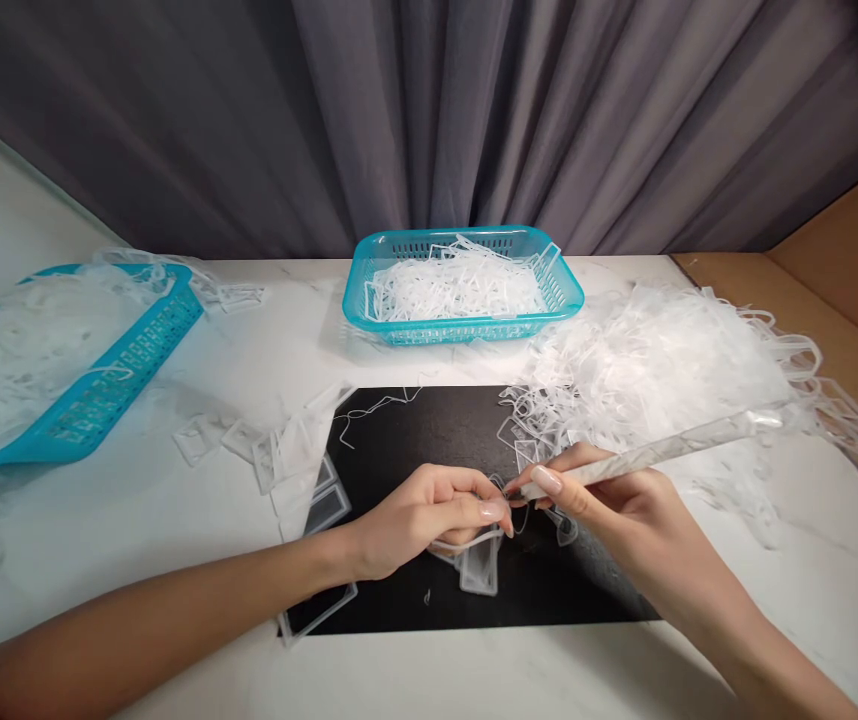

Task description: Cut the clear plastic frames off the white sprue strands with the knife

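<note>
Over a black mat (429,430), my left hand (433,515) pinches a translucent plastic piece (480,566) made of thin strips and a rectangular frame, part of which hangs below the fingers. My right hand (620,500) grips a long, whitish stick-shaped tool (673,440) like a pen, slanting up to the right. Its tip is close to the left fingertips, by the thin plastic strands, and the exact working end is too small to make out. A few loose frame pieces (328,505) lie at the mat's left edge.
A blue basket (463,333) of white plastic strips stands behind the mat. Another blue basket (129,365), also full, is at the left. A big heap of tangled translucent strips (669,365) lies at the right, beside a brown cardboard surface (841,310). Grey curtains (429,120) hang behind.
</note>
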`<state>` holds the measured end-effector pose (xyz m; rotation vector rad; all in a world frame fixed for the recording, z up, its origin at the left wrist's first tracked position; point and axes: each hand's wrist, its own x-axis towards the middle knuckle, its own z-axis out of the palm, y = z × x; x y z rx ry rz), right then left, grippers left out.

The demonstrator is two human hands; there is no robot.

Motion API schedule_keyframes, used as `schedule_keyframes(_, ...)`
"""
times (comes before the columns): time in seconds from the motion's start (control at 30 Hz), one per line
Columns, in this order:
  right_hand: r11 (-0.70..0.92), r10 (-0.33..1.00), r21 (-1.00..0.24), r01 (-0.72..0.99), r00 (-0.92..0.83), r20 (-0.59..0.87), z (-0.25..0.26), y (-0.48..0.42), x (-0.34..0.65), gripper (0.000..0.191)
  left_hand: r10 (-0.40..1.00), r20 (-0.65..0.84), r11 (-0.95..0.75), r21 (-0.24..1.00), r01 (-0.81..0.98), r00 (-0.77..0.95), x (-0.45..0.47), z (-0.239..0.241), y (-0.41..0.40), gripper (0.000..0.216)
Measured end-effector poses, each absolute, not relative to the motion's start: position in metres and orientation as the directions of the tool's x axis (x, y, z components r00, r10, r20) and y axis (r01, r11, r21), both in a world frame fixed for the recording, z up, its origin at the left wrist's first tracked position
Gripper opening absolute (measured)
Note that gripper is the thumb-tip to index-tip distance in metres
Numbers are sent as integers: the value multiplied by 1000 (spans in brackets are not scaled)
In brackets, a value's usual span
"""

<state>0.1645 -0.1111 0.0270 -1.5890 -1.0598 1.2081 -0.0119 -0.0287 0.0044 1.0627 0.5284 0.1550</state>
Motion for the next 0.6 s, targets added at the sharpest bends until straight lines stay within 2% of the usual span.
schedule_keyframes(0.1,-231,965,-957,174,167,-203,27,-111,164,25,370,-340,489,863,130,865,-12,4,-29,16)
schedule_keyframes(0.33,-2,985,-956,294,163,48,22,-116,157,18,381,-359,514,848,128,852,-12,3,-29,15)
schedule_keyframes(0.5,271,940,-838,474,58,336,11,-121,151,12,408,-396,531,836,139,823,-11,3,-28,16)
schedule_keyframes(0.6,299,916,-759,578,49,399,5,-123,146,13,415,-388,537,835,123,823,-11,2,-28,15)
